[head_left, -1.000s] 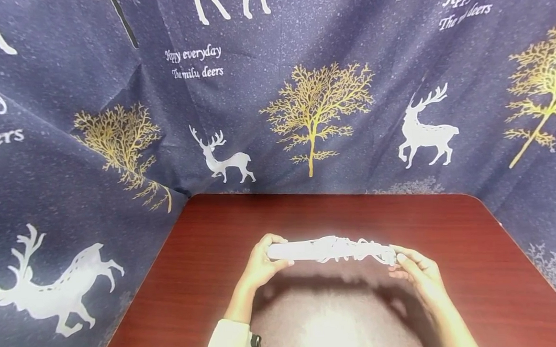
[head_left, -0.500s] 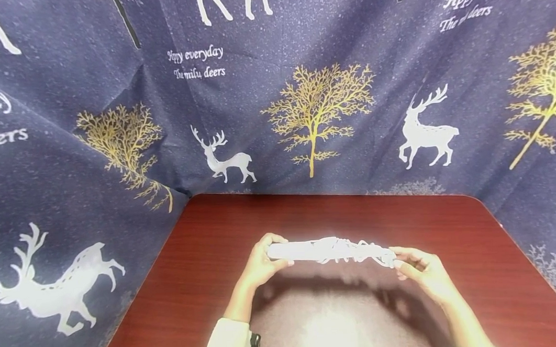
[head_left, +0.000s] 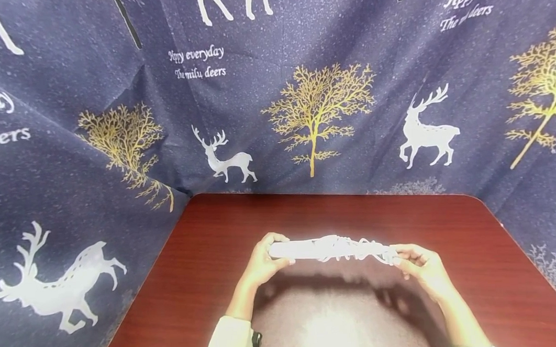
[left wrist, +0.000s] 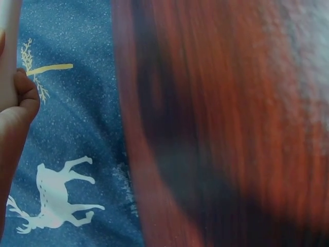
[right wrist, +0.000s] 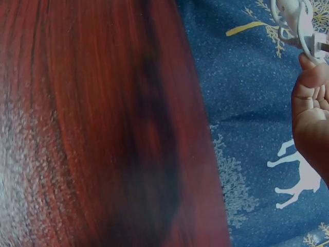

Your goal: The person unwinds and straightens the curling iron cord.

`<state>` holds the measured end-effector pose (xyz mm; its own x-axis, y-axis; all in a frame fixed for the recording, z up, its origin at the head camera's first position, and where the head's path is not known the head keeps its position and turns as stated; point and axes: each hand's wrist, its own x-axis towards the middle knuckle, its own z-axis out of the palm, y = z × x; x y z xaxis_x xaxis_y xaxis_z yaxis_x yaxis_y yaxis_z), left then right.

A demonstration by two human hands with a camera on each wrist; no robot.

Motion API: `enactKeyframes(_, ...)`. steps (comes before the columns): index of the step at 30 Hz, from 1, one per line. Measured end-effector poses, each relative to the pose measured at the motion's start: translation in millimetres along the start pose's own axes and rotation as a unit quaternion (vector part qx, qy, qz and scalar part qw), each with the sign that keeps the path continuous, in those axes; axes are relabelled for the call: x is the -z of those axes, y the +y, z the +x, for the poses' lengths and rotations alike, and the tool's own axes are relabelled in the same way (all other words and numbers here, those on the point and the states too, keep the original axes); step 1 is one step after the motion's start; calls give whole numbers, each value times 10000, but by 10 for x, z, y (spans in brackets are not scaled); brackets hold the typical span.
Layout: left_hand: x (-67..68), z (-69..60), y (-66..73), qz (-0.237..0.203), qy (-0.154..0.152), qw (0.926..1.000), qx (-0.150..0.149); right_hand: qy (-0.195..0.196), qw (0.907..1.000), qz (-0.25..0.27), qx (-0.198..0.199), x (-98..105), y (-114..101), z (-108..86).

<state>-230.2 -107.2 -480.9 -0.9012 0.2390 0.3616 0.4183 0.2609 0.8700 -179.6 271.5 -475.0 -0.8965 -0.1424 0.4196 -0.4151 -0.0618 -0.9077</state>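
A long white corded device (head_left: 295,250) is held level above the table, its exact kind washed out by glare. Loops of white cord (head_left: 352,248) wind round its right half. My left hand (head_left: 259,262) grips the smooth left end, thumb below and fingers above; the left wrist view catches part of this white body (left wrist: 7,77) at its edge. On the other side my right hand (head_left: 425,270) pinches the cord end. There the right wrist view shows a white plug (right wrist: 317,45) at the fingertips of the right hand (right wrist: 314,110).
A reddish-brown wooden table (head_left: 233,218) lies beneath, with a bright glare patch and the hands' shadows on it. Dark blue cloth (head_left: 265,116) printed with deer and trees hangs behind and at the sides. A dark band (head_left: 256,344) circles the left wrist.
My right hand has shifted slightly rightward and changed its finger placement at the cord end. The left hand and the device have stayed almost still.
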Motion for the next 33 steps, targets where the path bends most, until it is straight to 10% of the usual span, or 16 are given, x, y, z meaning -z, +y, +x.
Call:
enactKeyframes(6,13,30,49,311,-194,9990,-251,-240,9952,916,-246,5,-61,0)
enactKeyframes(12,11,32,32,496,-181,9984,-194,-1117,9667,2255,-472,90,-89,14)
enactKeyframes(18,-13,18,23,443,-191,9987,-145,-772,9852,1458,-473,67,-135,-13)
enactKeyframes(22,19,-4,261,352,-249,9989,-171,-133,9960,770,-442,23,-138,-11)
enactKeyframes(33,42,-21,390,367,-245,9988,-194,260,9993,-102,-238,2,-114,17)
